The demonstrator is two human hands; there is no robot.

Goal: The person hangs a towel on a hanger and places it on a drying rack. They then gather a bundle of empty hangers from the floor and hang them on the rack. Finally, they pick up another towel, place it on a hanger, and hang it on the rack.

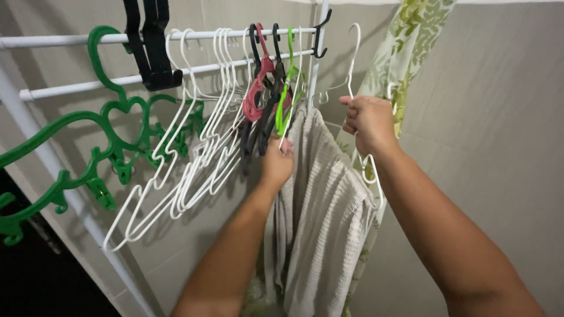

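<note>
My right hand [369, 120] is closed around the neck of a white plastic hanger [354, 58], whose hook rises beside the upright post. A beige ribbed towel [326, 217] hangs draped over that hanger and falls between my arms. My left hand [276, 161] grips the towel's upper left edge, just under a bunch of hangers: a red one [257, 91], a black one [269, 114] and a bright green one [285, 103]. These hang from the white rack's rails [70, 40].
Several white hangers [188, 170] dangle at a slant from the rails. A large dark green hanger [88, 158] hangs at the left, with black hangers [150, 53] above. A green leaf-patterned cloth [411, 41] hangs behind my right hand. Grey tiled walls close in behind and right.
</note>
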